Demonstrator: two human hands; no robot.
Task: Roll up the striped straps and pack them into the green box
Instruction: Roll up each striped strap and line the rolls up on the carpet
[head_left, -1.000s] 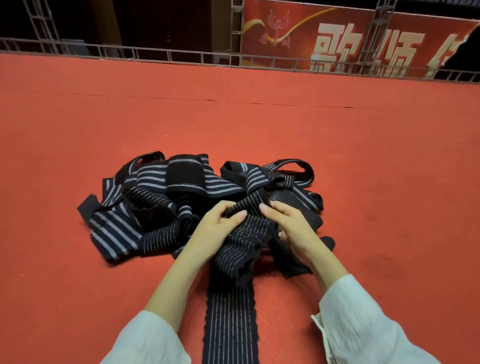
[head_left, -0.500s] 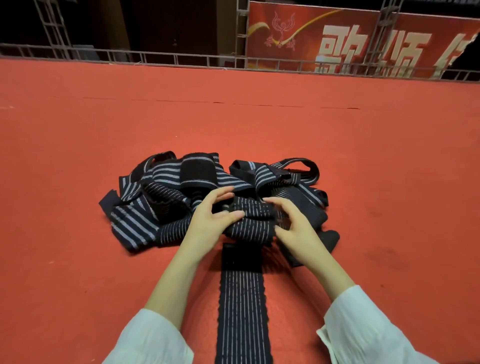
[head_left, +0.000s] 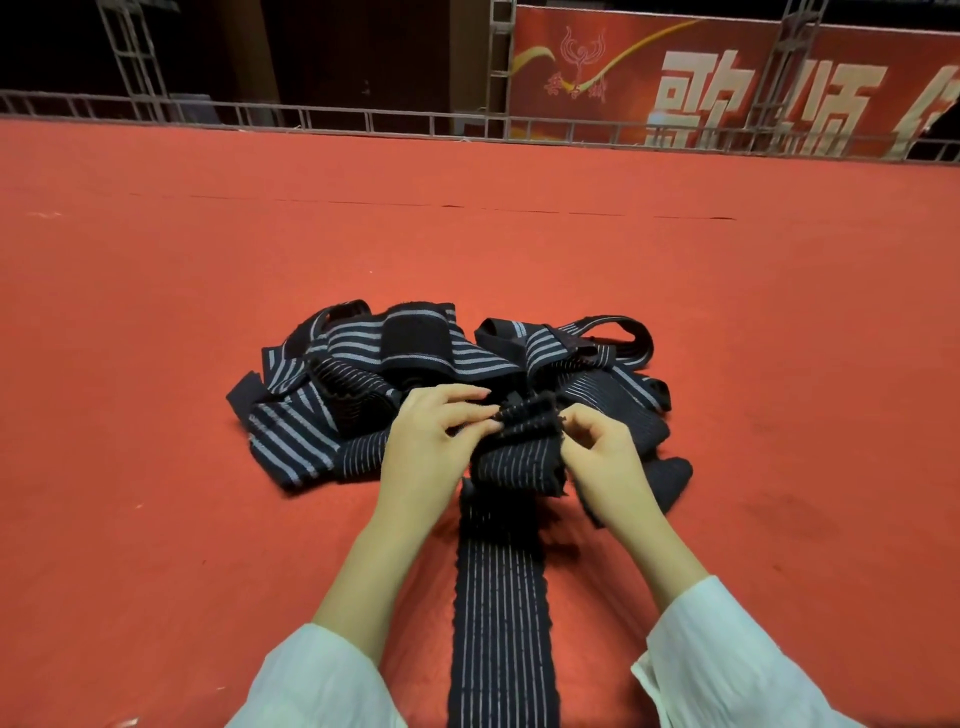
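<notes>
Sleeves, white, one per forearm: left sleeve (head_left: 322, 680) and right sleeve (head_left: 727, 665), at the near edge of the view. Strap (head_left: 501, 623), dark navy with thin pale lengthwise stripes and scalloped edges. It lies flat on the red carpet (head_left: 156, 467) between the forearms, its long axis running straight away from the person, near end cut off by the frame. The far end is folded over and bunched into a raised wad (head_left: 519, 452). Left hand (head_left: 426, 447) holds the wad's left edge, thumb and fingers (head_left: 467, 415) pinched together on the cloth. Right hand (head_left: 608, 457) holds the right edge, fingers (head_left: 587, 423) curled in and clamped on the fabric. Pile of straps (head_left: 363, 364), loose and unrolled, lies directly behind and beside the hands, touching the wad. It holds broader-striped bands at left, a plain black patch on top and one open loop (head_left: 623, 332) at far right. Carpet seam (head_left: 467, 207), thin and crosswise, lies well beyond the pile. Railing (head_left: 311, 117), low grey metal, runs along the carpet's far edge, with an upright truss (head_left: 130, 62) behind it. Banner (head_left: 727, 78), red, bears a gold swirl emblem over small illegible characters. Its large pale Chinese characters appear to read 歌 and 颂, and a third is cut off at the right edge.
</notes>
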